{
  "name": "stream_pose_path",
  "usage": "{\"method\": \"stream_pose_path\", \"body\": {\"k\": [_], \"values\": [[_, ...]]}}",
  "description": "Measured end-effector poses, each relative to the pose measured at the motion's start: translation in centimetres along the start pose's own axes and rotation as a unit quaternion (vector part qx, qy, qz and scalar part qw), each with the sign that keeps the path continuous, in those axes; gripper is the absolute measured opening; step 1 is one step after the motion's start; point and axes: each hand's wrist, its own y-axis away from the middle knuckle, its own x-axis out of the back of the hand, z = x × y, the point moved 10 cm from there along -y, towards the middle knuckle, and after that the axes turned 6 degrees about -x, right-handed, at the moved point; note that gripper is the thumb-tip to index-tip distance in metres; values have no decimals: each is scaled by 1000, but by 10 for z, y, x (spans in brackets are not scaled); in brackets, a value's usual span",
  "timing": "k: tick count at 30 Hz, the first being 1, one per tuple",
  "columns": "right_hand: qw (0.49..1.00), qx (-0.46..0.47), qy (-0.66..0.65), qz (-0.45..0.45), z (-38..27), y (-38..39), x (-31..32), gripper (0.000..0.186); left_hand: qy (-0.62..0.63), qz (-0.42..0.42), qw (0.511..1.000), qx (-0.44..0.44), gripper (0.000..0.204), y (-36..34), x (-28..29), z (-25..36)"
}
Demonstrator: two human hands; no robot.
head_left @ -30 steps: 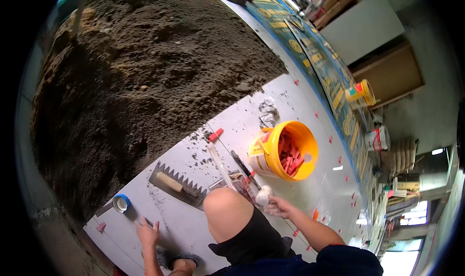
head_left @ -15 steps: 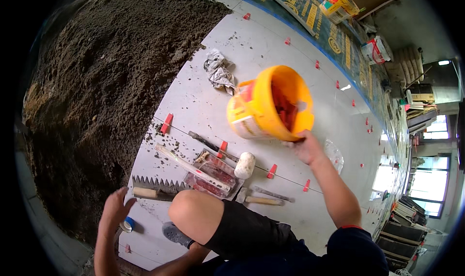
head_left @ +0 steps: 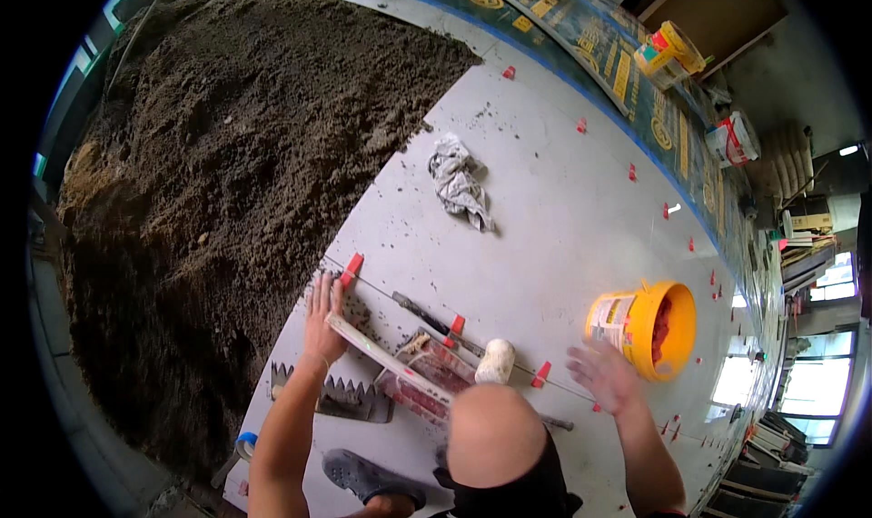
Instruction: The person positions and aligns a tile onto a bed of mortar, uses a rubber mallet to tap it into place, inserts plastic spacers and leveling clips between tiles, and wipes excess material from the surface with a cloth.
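Observation:
My left hand (head_left: 322, 327) lies with fingers stretched out at the tile edge, beside a red wedge clip (head_left: 352, 270) and the end of a long pale handle (head_left: 386, 356). To the right, my right hand (head_left: 607, 379) is open and blurred, just by a yellow bucket (head_left: 615, 322) holding red pieces. Between the hands lie a white-headed mallet (head_left: 495, 362) with a dark handle, a clear tray (head_left: 413, 393) with reddish contents, and a notched trowel (head_left: 356, 403). My knee hides part of these tools.
Dark, crumbly mortar (head_left: 209, 218) covers the left, bordering the pale tile floor (head_left: 536, 218). A crumpled rag (head_left: 459, 182) lies farther off, with red clips along the joints. More buckets (head_left: 670, 56) stand by printed floor sheeting (head_left: 627, 73). Blue tape (head_left: 246, 444) is near my left forearm.
The yellow bucket, gripped by my right hand before, now stands farther right, released. My left hand has moved forward from the trowel handle to the tile edge. The view has shifted.

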Motion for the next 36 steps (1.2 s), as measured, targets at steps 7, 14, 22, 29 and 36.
{"method": "stream_pose_path", "body": {"k": [7, 14, 22, 29, 36], "values": [[657, 387, 628, 158, -137, -208, -230, 92, 1, 49, 998, -45, 79, -37, -11, 17], [567, 531, 596, 204, -159, -315, -328, 68, 13, 59, 998, -24, 84, -38, -12, 14], [620, 535, 412, 399, -191, -304, -104, 48, 24, 32, 999, -21, 85, -47, -14, 16], [638, 297, 400, 587, -251, -311, 143, 61, 23, 14, 1000, -12, 84, -47, -20, 12], [651, 476, 488, 335, -346, -452, -152, 59, 21, 15, 1000, -17, 84, -47, -23, 9]]}}
